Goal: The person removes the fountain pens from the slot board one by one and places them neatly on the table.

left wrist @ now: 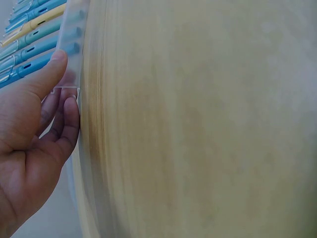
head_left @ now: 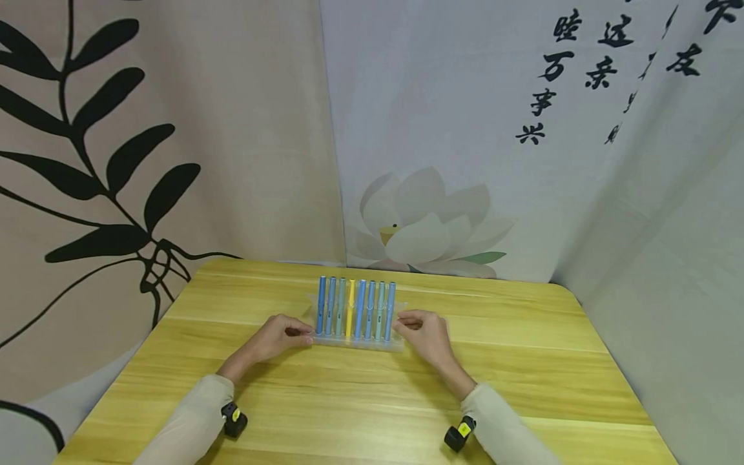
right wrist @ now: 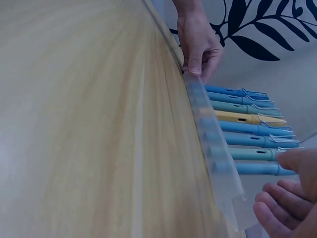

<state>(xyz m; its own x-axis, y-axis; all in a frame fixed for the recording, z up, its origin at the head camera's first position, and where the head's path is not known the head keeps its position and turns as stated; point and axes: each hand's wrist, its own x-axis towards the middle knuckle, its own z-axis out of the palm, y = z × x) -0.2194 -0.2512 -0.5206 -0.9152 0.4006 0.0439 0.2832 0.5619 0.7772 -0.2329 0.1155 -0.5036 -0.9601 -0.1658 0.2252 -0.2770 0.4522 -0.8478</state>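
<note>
A clear plastic pen stand (head_left: 357, 344) sits toward the back of the table, bearing a row of several capped pens with wire clips. Most are blue, such as the leftmost pen (head_left: 321, 305); the yellow pen (head_left: 351, 308) is near the middle, and a couple are pale green. My left hand (head_left: 283, 336) pinches the stand's left end, the thumb over its front ledge (left wrist: 74, 54) and the fingers curled beneath. At the right end, my right hand (head_left: 427, 332) holds the stand's side between thumb and bent fingers; its thumb (right wrist: 296, 161) overlaps the last pens.
The wood-grain table (head_left: 360, 407) extends in front of the stand and to both sides. Behind it hangs a pale cloth (head_left: 261, 129) with a dark leaf print, a lotus and black lettering. Both sleeves carry small black wrist cameras (head_left: 234, 421).
</note>
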